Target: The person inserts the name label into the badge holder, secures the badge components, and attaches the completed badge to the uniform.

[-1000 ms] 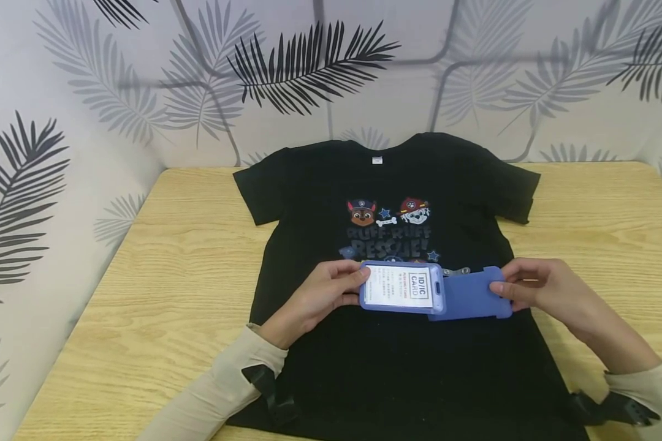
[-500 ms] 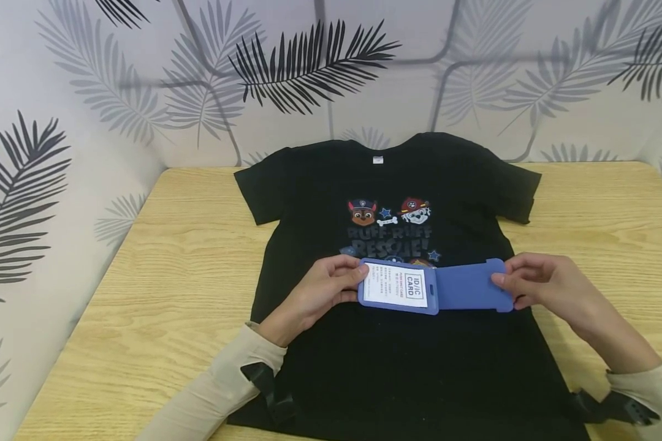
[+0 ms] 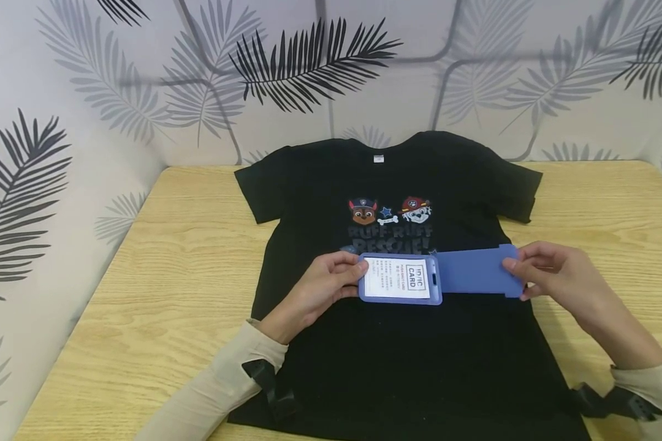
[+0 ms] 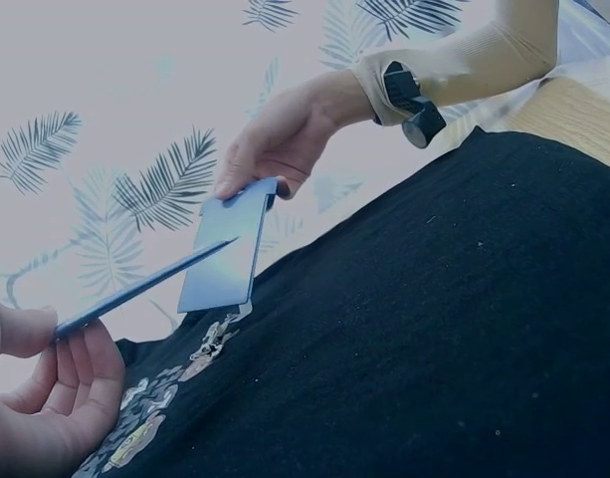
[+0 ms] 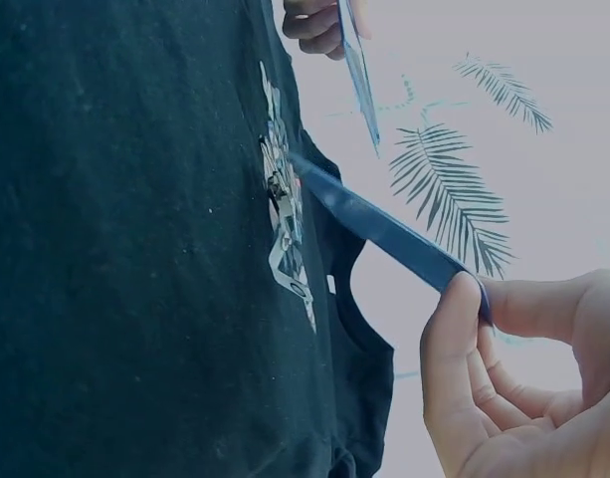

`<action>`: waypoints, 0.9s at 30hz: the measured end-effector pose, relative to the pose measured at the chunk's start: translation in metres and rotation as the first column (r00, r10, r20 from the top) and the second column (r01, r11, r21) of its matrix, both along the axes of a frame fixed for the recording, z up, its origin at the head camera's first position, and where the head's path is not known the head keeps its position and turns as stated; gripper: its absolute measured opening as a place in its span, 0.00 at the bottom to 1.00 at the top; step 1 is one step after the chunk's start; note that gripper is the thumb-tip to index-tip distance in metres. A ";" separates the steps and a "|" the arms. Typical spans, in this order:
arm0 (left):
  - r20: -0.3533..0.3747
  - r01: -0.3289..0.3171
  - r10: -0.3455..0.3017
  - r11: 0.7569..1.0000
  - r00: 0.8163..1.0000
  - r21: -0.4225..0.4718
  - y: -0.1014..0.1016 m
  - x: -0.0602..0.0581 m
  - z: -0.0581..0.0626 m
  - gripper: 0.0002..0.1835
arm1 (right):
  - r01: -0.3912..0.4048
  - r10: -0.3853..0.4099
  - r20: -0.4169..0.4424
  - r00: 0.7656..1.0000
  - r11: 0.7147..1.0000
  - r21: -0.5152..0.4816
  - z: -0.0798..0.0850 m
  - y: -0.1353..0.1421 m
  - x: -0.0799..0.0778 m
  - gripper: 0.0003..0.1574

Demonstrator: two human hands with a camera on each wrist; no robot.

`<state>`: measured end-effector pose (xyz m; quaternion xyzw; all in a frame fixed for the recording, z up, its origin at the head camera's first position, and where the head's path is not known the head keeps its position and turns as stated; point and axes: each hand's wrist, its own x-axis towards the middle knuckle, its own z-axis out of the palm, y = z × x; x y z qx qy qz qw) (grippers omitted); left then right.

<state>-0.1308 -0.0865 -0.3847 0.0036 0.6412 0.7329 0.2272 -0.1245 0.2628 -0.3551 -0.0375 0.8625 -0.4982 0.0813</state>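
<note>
My left hand (image 3: pixel 322 288) pinches the left end of a blue ID card holder frame (image 3: pixel 436 294) with a white printed card (image 3: pixel 397 278) in it. Between the thumb and fingers of my right hand (image 3: pixel 565 282) is the right end of a flat blue holder cover (image 3: pixel 474 271). In the head view the frame overlaps the cover's left end, but a gap shows between the frame (image 5: pixel 356 75) and the cover (image 5: pixel 404 239) in the right wrist view. A clip strap (image 5: pixel 285 264) hangs below the cover there. Both pieces are above a black T-shirt (image 3: pixel 419 367).
The T-shirt lies spread on a wood-grain table (image 3: pixel 160 263), its neckline toward the back. Cartoon dogs and lettering (image 3: pixel 388 223) are printed on its chest. A leaf-patterned wall covering (image 3: pixel 314 67) stands behind the table and along its left side.
The cover has shifted right and away from me, showing more of its length beside the frame. The frame has risen slightly in view. The clip seen one second ago is hidden in the head view.
</note>
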 end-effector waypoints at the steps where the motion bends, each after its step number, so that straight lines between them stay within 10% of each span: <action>1: -0.001 -0.002 0.002 1.000 1.000 -0.001 0.000 0.000 0.000 0.14 | 0.009 -0.009 -0.001 1.000 1.000 -0.012 0.001 0.000 0.000 0.16; 9: -0.005 -0.026 0.026 1.000 1.000 0.012 0.001 0.000 0.002 0.15 | 0.069 -0.069 0.005 0.998 0.991 -0.117 0.010 0.001 0.000 0.01; 27: -0.012 -0.011 0.011 1.000 1.000 0.014 0.005 0.003 0.002 0.15 | 0.078 -0.110 -0.094 0.990 0.954 -0.291 0.018 0.000 0.003 0.05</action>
